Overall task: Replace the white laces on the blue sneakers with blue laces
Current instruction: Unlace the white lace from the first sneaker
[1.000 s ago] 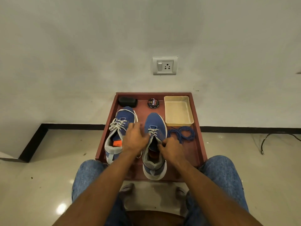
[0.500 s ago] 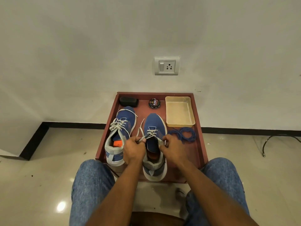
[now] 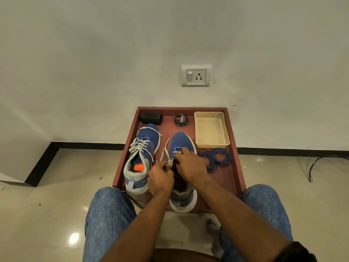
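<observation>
Both hands work the white lace (image 3: 166, 150) on the right sneaker (image 3: 181, 142): left hand (image 3: 160, 179) pinches it, right hand (image 3: 190, 165) grips the eyelets.

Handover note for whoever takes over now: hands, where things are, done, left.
Left hand pinches the white lace of the right sneaker. Right hand is over that sneaker's eyelets, fingers curled on the lacing.
Left sneaker beside it, fully laced in white, untouched.
Blue laces lie coiled on the red tray, right of the sneakers, below the beige tub.
Done: right sneaker's lace untied, ends loose.
Left: pull out both white laces, thread blue ones into both.
</observation>
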